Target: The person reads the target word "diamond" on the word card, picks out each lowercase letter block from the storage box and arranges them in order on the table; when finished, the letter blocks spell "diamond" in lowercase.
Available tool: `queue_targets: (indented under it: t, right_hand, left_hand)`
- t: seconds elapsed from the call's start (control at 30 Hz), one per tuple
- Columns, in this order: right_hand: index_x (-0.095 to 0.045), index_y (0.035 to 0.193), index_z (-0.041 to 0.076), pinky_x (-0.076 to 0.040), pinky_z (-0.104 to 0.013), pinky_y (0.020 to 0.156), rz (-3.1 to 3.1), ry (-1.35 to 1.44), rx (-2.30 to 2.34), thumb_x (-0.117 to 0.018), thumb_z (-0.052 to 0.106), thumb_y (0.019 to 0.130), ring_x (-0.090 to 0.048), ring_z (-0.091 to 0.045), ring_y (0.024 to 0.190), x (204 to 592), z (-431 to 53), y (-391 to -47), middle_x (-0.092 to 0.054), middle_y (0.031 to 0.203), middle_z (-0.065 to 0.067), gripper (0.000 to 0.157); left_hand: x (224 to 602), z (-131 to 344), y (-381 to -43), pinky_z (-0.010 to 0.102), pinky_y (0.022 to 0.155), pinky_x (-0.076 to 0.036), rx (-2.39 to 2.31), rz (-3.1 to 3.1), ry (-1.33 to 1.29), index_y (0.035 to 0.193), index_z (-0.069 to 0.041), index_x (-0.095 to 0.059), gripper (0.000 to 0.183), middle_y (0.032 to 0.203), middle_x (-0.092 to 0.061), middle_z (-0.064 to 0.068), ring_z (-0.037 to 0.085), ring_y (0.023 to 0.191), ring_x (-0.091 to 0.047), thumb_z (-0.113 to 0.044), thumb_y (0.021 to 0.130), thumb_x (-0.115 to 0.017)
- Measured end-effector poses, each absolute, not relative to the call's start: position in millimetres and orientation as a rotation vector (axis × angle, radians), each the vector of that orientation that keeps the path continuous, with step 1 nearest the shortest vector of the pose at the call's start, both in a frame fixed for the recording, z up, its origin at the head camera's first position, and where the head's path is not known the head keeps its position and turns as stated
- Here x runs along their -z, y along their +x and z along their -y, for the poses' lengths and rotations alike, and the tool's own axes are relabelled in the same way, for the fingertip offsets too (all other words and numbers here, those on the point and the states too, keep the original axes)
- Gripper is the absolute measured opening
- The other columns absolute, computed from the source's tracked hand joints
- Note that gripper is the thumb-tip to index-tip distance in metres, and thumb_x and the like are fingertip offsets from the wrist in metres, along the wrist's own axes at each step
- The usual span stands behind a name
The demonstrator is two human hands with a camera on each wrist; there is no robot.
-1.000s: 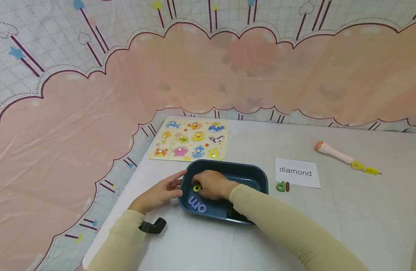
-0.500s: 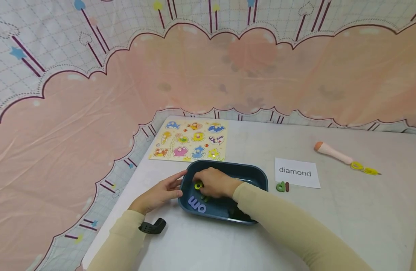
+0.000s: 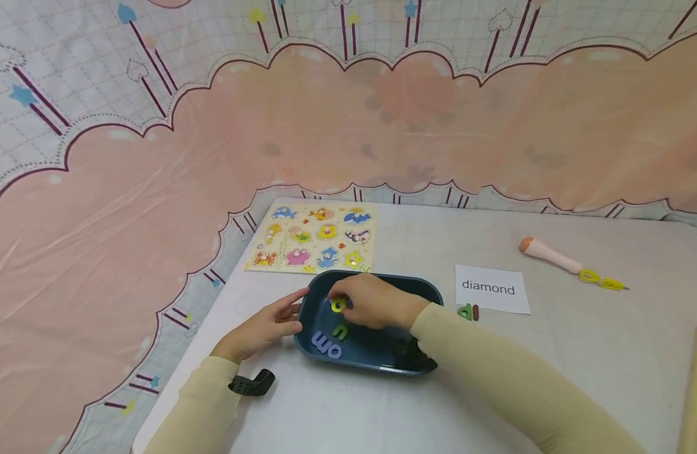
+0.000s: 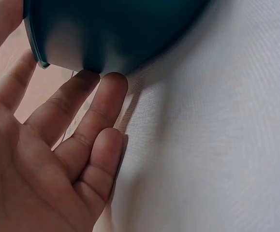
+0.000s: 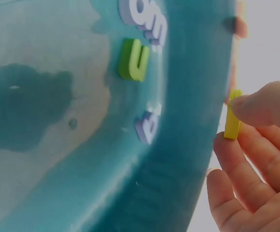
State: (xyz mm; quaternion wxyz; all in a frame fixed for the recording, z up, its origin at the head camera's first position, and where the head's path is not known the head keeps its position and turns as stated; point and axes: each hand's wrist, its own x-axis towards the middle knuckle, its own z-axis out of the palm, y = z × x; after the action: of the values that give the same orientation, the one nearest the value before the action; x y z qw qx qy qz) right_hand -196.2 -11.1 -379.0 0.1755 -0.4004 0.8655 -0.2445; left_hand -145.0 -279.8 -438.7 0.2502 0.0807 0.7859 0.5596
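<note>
Right hand (image 3: 378, 302) with yellow letter (image 5: 232, 122)

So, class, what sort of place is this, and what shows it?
Probably a children's play or learning corner, though I can't tell whether at home or school: there's a sea-animal puzzle, a card reading "diamond", and a tray holding colored letters.

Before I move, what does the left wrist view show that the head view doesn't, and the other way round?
Only the left wrist view: the palm side of the left hand.
Only the head view: the right hand pinching a yellow letter, a green letter u, the "diamond" card and the animal puzzle board.
Both: the left hand's fingers at one end of the dark blue tray, and the white tablecloth.
</note>
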Motion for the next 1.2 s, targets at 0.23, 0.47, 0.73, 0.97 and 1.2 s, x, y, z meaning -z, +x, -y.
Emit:
queue_targets:
  t: [0.23,0.47,0.73,0.97,1.2]
  right_hand:
    - [-0.065,0.13,0.006,-0.049,-0.035,0.1,-2.495,-1.154,0.77,-0.067,0.01,0.095,-0.06,-0.02,0.109,365,-18,-192,-0.066,0.123,-0.004,0.035]
    - [-0.068,0.125,0.004,-0.051,-0.037,0.099,-2.623,-1.189,0.801,-0.07,0.007,0.092,-0.063,-0.022,0.108,353,-48,-187,-0.068,0.121,-0.007,0.033]
    - [-0.068,0.124,0.004,-0.053,-0.04,0.095,-2.716,-1.1,0.804,-0.073,0.007,0.091,-0.064,-0.025,0.106,350,-82,-183,-0.069,0.12,-0.007,0.034]
    - [-0.068,0.122,0.003,-0.055,-0.043,0.091,-2.764,-1.034,0.846,-0.072,0.003,0.09,-0.064,-0.024,0.103,352,-109,-180,-0.07,0.115,-0.007,0.032]
    - [-0.069,0.12,0.003,-0.057,-0.046,0.083,-2.871,-1.015,0.883,-0.071,0.001,0.089,-0.065,-0.028,0.1,352,-136,-176,-0.071,0.111,-0.006,0.031]
  left_hand:
    - [438,280,-143,0.065,0.112,-0.025,-1.509,-2.171,0.179,0.161,-0.019,-0.022,0.077,0.157,-0.032,0.025,0.043,0.142,-0.033,-0.026,0.098,-0.066]
    - [439,280,-142,0.065,0.111,-0.025,-1.492,-2.202,0.175,0.161,-0.019,-0.023,0.078,0.157,-0.031,0.025,0.045,0.142,-0.032,-0.024,0.097,-0.068]
    - [438,278,-142,0.066,0.111,-0.025,-1.509,-2.197,0.174,0.161,-0.018,-0.023,0.079,0.156,-0.033,0.026,0.045,0.142,-0.033,-0.025,0.097,-0.068]
    - [436,277,-142,0.067,0.11,-0.026,-1.506,-2.207,0.194,0.161,-0.016,-0.023,0.078,0.155,-0.034,0.027,0.046,0.139,-0.036,-0.026,0.097,-0.068]
    - [435,276,-142,0.067,0.11,-0.026,-1.5,-2.209,0.206,0.161,-0.016,-0.022,0.078,0.155,-0.034,0.028,0.047,0.139,-0.036,-0.026,0.098,-0.067]
